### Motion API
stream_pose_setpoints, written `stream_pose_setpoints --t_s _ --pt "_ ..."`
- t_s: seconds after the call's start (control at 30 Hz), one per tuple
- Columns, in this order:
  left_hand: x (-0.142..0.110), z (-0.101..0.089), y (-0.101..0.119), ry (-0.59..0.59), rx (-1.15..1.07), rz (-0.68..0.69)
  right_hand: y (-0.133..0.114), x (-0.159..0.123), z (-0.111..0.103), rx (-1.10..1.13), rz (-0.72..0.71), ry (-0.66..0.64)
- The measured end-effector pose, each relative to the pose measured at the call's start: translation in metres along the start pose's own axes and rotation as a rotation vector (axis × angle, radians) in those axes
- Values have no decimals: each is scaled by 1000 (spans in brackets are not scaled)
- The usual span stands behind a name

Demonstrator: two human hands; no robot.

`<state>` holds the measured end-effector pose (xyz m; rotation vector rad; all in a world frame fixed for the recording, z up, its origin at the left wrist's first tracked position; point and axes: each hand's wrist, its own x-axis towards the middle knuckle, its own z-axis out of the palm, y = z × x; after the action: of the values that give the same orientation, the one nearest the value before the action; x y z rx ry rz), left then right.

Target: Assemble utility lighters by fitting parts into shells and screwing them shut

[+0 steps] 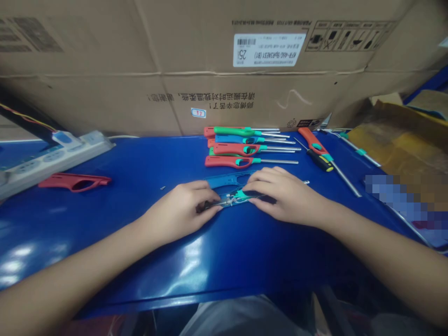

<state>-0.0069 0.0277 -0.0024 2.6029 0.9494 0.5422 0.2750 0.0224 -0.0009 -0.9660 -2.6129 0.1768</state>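
An opened utility lighter (231,201) lies on the blue table between my hands, its metal inner parts, thin wires and green trigger (241,195) showing. My left hand (185,205) closes its thumb and fingers around the lighter's left end, where a dark part shows between them. With thumb and fingertips, my right hand (276,193) pinches the lighter near the trigger; its palm side is hidden. Just behind lies a loose blue half shell (224,180), partly covered by the right hand's fingers. A metal tube end (305,182) sticks out past the right hand.
Behind the hands lies a pile of lighters (231,161) in red, green and blue. Right of it are another red lighter (317,143) and a black-yellow screwdriver (320,160). A red shell (79,182) and a power strip (59,156) are left; a cardboard box (203,56) stands behind.
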Motion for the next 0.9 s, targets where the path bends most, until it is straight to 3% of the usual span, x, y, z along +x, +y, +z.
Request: stream_pose_setpoints --t_s 0.3,0.63,0.9 --pt "0 -2 7 29 108 73 -2 -1 -2 131 84 -58" --pt "0 15 4 -45 47 169 2 -1 0 141 63 -83" --pt "0 15 5 -102 60 150 2 2 6 216 107 -10"
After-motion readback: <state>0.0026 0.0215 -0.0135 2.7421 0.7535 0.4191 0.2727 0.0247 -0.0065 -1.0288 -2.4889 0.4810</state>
